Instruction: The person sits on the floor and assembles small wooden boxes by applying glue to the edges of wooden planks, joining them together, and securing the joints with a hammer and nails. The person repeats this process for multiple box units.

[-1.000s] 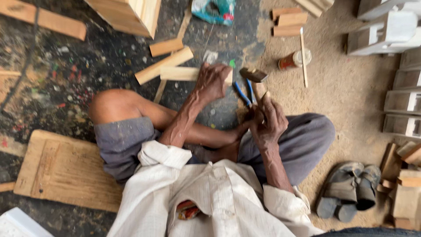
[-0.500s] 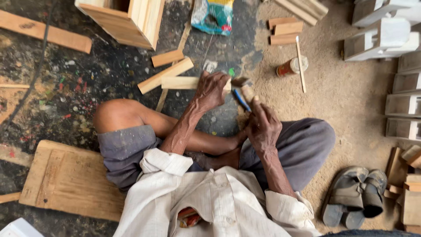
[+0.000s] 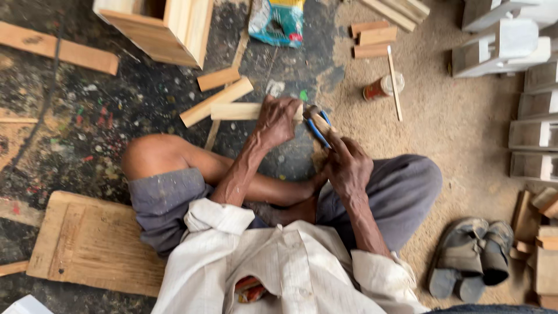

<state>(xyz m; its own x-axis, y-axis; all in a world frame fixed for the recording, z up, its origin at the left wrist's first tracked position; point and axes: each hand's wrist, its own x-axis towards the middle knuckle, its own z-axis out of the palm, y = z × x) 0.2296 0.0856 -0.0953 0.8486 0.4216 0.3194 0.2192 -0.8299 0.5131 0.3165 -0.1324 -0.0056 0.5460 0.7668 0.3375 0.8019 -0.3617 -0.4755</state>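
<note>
Wood strip (image 3: 238, 111) pinned by left hand (image 3: 278, 120); right hand (image 3: 347, 166) grips blue-handled pliers (image 3: 317, 125) at strip's end; squeeze firmly, lever steadily.

wood strip (image 3: 241, 111): pale raw wood, matt | pliers (image 3: 317, 125): dull metal, blue plastic handles | floor (image 3: 87, 116): rough, paint-speckled

Grey sandals (image 3: 471, 259), wooden box (image 3: 163, 29)
</note>
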